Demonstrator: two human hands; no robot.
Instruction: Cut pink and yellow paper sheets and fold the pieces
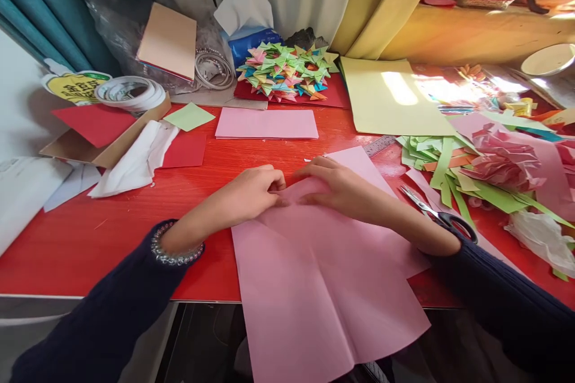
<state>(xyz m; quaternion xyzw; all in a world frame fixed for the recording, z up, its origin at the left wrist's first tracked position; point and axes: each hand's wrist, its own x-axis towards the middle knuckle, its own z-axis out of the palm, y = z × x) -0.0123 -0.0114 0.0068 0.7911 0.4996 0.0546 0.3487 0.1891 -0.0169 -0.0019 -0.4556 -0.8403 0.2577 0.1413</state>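
Observation:
A large sheet of pink paper (296, 287) lies in front of me, its lower part hanging past the table's front edge. My left hand (251, 192) pinches its far edge, fingers closed on the paper. Just to the right, my right hand (335, 188) has its fingers bent over the same edge, with the thumb below, gripping it. A crease runs down the sheet toward me. More pink paper (359, 161) shows beneath and behind my right hand. Beyond my hands lies a folded stack of pink paper (266, 124).
Scissors (438, 213) lie by my right forearm, beside green paper strips (449, 176) and crumpled pink paper (507, 155). A ruler (378, 146) is partly under yellow paper (395, 99). Folded paper stars (287, 72) stand at the back. Tape rolls (130, 94) rest in a cardboard box (135, 137) at left.

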